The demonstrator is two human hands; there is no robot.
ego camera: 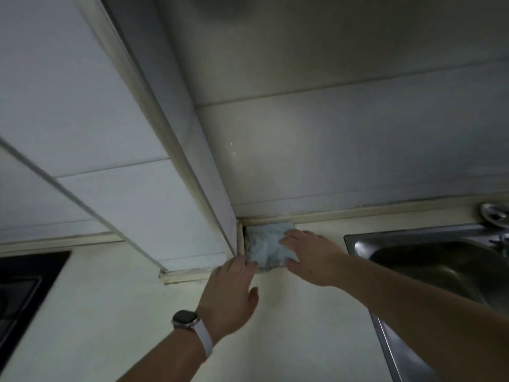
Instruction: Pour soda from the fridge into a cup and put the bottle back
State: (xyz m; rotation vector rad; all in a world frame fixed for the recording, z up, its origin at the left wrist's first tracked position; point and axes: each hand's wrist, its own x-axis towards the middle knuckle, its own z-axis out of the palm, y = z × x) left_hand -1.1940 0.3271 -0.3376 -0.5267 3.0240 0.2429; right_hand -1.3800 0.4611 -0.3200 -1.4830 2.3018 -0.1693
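A crumpled light-blue cloth [268, 244] lies on the pale countertop [289, 326], tucked into the back corner against the tiled wall. My left hand [231, 296], with a watch on its wrist, reaches to the cloth's near left edge with straight fingers touching it. My right hand [311, 257] lies over the cloth's right side, fingers spread flat. No bottle, cup or fridge is in view.
A steel sink [429, 268] is set into the counter at the right, with a round metal fitting [494, 215] behind it. A black stove top [24, 288] is at the left edge. A tiled wall column [192, 188] juts out beside the cloth.
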